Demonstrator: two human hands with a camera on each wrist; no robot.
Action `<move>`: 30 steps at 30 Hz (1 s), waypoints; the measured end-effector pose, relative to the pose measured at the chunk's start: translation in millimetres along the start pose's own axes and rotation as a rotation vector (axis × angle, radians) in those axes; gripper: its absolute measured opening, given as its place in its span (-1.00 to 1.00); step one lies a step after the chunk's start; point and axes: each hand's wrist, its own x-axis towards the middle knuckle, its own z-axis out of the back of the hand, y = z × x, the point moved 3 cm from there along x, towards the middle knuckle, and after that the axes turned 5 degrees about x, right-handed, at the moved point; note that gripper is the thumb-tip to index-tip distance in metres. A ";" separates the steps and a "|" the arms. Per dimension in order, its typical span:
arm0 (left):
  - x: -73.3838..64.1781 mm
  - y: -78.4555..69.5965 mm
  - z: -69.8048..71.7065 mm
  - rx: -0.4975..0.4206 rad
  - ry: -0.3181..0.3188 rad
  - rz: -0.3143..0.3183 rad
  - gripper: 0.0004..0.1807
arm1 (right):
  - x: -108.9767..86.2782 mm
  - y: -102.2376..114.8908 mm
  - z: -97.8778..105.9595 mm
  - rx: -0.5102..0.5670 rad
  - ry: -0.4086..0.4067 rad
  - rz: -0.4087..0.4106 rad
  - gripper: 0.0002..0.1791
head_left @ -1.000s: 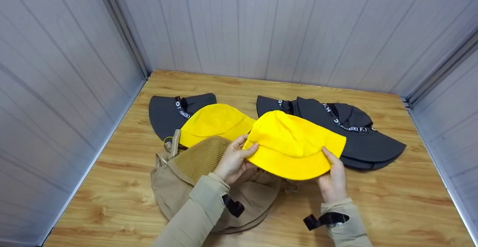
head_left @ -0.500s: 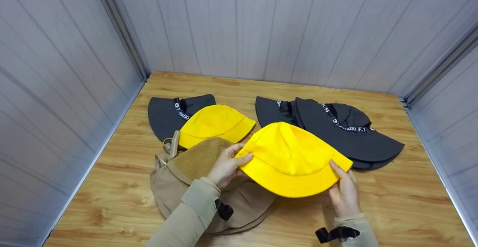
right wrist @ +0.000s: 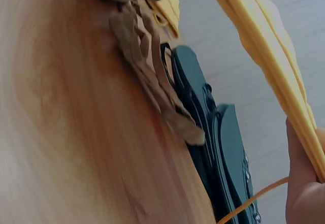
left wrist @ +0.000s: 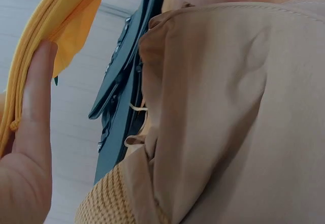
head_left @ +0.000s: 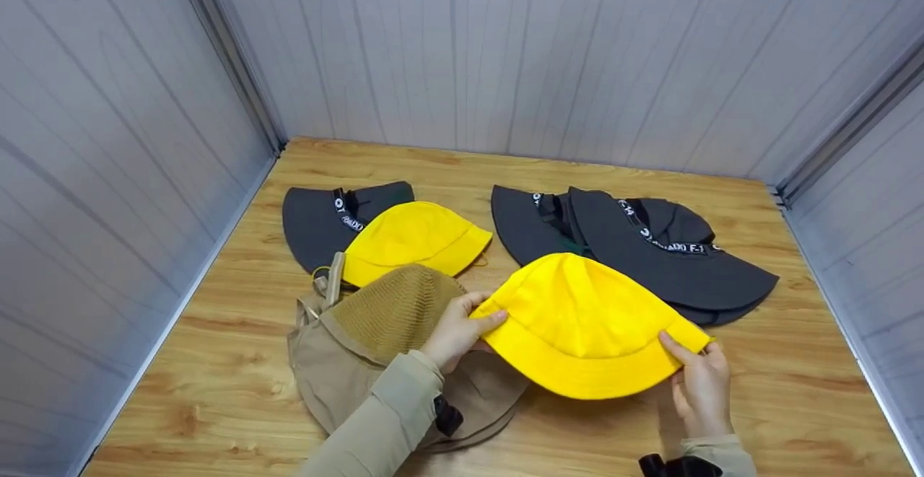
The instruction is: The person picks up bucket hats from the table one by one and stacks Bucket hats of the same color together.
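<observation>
A yellow bucket hat point(head_left: 588, 333), folded flat with its crown toward the back wall, is held up in both hands. My left hand point(head_left: 458, 329) pinches the left end of its brim, thumb on top. The right end is pinched by my right hand point(head_left: 704, 387). In the left wrist view the layered edge of the hat point(left wrist: 76, 26) stands above the hand. An orange cord point(right wrist: 254, 198) hangs from the hat in the right wrist view. Beneath my left forearm lies a tan sun hat point(head_left: 325, 369) with a mesh crown point(head_left: 397, 311).
A second yellow hat point(head_left: 419, 239) lies behind the tan one, partly over a dark grey hat point(head_left: 310, 232). Further dark grey hats point(head_left: 693, 275) with lettered bands overlap at the back right. Panel walls point(head_left: 462, 58) enclose the wooden table point(head_left: 779, 390).
Both hands have brought the yellow hat rightward and nearer to me. They have spread farther apart, and the hat looks wider. More of the second yellow hat is now visible.
</observation>
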 end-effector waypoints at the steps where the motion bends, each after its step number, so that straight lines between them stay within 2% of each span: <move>1: 0.3 0.7 -2.1 0.017 0.002 -0.004 -0.59 | 0.3 1.4 2.9 -0.017 -0.010 0.010 -0.51; 4: 1.1 3.7 -9.6 0.053 0.017 -0.004 -0.59 | 1.8 5.7 11.8 -0.068 -0.049 0.035 -0.50; 14: 7.1 19.3 -34.8 0.157 0.091 0.005 -0.60 | 9.2 14.1 44.2 -0.413 -0.177 0.154 -0.53; 19: 8.1 23.0 -43.7 0.253 0.126 -0.009 -0.47 | 16.4 11.4 62.1 -0.487 -0.212 0.095 -0.49; 26: 8.0 28.8 -52.2 0.411 0.152 -0.115 -0.37 | 26.4 4.4 81.5 -0.500 -0.231 0.019 -0.46; 30: 7.3 32.4 -53.0 0.543 0.145 -0.104 -0.34 | 30.1 -1.6 87.0 -0.514 -0.225 0.007 -0.45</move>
